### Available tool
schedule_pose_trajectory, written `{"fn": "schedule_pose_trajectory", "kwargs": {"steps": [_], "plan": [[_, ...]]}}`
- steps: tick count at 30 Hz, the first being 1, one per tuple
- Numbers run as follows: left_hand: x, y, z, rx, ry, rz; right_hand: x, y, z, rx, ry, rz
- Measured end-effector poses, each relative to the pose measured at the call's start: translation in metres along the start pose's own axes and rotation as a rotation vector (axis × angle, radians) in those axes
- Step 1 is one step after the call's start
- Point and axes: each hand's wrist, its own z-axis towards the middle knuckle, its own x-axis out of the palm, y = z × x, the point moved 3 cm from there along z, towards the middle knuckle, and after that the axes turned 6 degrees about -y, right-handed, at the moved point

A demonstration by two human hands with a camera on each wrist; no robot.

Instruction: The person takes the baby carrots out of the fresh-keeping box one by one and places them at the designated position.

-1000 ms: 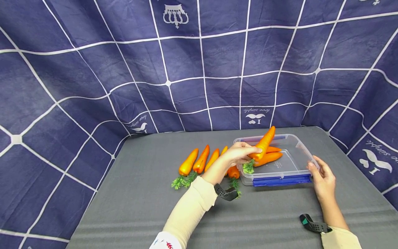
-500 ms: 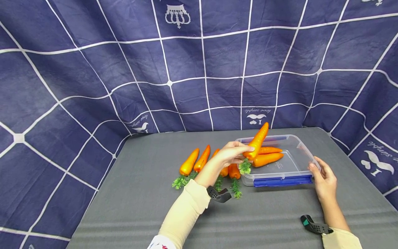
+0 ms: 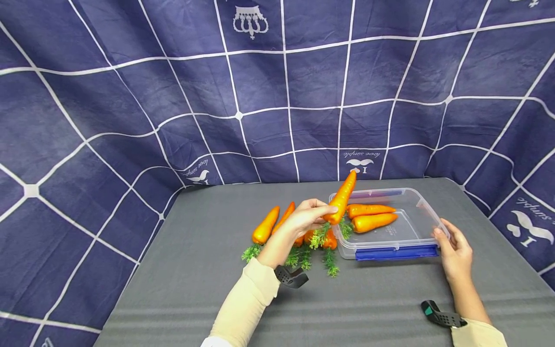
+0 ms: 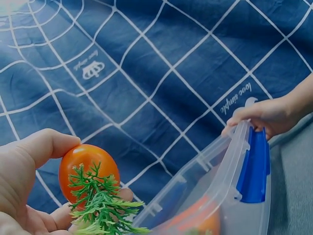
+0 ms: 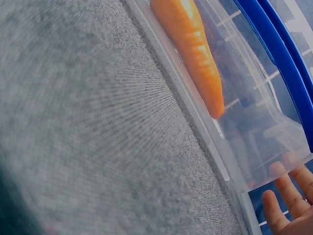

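Observation:
My left hand [image 3: 303,220] pinches an orange carrot [image 3: 344,195] near its leafy end, tip pointing up and away, over the left rim of a clear plastic food container [image 3: 392,245]. Its green top [image 4: 100,205] hangs toward the camera in the left wrist view. Inside the container, a carrot [image 3: 371,209] and another carrot [image 3: 375,222] lie side by side at the left, tips to the right. My right hand [image 3: 457,250] grips the container's right front corner. Through the clear wall, the right wrist view shows one carrot [image 5: 195,54] and my right fingertips [image 5: 288,191].
Several carrots with green tops lie left of the container, the leftmost carrot [image 3: 265,226] fully visible and others partly behind my left hand. Blue clips [image 3: 396,252] line the container's long sides. A blue checked cloth [image 3: 277,96] rises behind the grey table [image 3: 195,270].
My left hand has drawn the carrot leftward, from above the container to its left rim. The two carrots inside are now less covered. My right hand keeps its hold on the corner.

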Motion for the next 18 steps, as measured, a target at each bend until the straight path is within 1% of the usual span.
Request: {"fn": "schedule_pose_trajectory", "kwargs": {"steps": [6, 12, 18], "plan": [[-0.013, 0.006, -0.003, 0.009, -0.036, 0.002, -0.001, 0.000, 0.000, 0.023, -0.008, -0.007], [-0.030, 0.009, -0.007, 0.007, -0.069, -0.007, -0.001, 0.001, 0.000, 0.028, -0.004, -0.022], [-0.045, 0.016, -0.015, 0.034, -0.100, 0.052, -0.002, 0.000, 0.001, 0.032, -0.003, 0.006]]}}
